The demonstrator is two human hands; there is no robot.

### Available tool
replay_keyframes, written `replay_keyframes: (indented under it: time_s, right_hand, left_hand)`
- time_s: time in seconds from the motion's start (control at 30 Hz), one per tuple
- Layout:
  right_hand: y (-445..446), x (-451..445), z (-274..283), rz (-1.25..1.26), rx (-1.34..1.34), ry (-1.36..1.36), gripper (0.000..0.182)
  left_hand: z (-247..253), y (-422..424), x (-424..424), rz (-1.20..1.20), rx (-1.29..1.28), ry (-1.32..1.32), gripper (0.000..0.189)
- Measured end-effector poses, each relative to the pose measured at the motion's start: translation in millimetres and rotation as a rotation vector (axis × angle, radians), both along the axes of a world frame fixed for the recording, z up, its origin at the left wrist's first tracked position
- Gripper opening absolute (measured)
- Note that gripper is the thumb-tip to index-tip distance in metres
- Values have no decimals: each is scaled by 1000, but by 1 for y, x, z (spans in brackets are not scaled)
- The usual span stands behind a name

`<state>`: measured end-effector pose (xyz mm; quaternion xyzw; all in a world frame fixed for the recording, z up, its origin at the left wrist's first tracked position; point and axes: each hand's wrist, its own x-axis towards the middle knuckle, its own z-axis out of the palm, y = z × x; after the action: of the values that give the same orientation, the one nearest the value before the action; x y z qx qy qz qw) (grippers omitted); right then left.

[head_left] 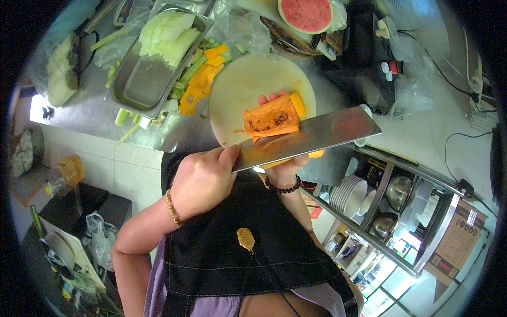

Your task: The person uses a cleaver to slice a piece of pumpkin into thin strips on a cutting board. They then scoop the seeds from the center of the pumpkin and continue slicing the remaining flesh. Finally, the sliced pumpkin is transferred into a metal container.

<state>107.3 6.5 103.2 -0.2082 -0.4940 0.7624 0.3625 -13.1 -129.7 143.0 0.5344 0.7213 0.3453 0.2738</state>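
Observation:
My left hand [204, 180], with a gold-coloured bead bracelet, grips the handle end of a wide metal cleaver [309, 136]. The blade slants up to the right, over the near edge of an orange pumpkin piece [273, 117] with a hollowed inner face. My right hand [287, 168], wearing a black bead bracelet, holds the pumpkin from below; its fingertips show at the far side, and the blade hides part of the hand. Yellow-orange rind shows at the piece's right end and below the blade. Behind them lies a round cutting board [253, 73].
A metal pan [146, 91] holds pale green vegetable slices [168, 33]. Orange peelings [200, 87] and green trimmings lie between pan and board. A cut watermelon [305, 15] is beyond. Stacked white plates [348, 194] and metal bowls fill a shelf at right; a cardboard box [455, 237] stands beside it.

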Motion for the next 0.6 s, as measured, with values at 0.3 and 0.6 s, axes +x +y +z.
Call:
replay_keyframes:
  time_s: [0.3, 0.6]
  right_hand:
    - [-2, -10, 3, 8, -229, 61, 86]
    - [-11, -13, -10, -93, -358, -208, 74]
  left_hand:
    - [-5, 3, -15, 77, 44, -38, 19]
    - [-30, 3, -28, 95, -68, 171, 22]
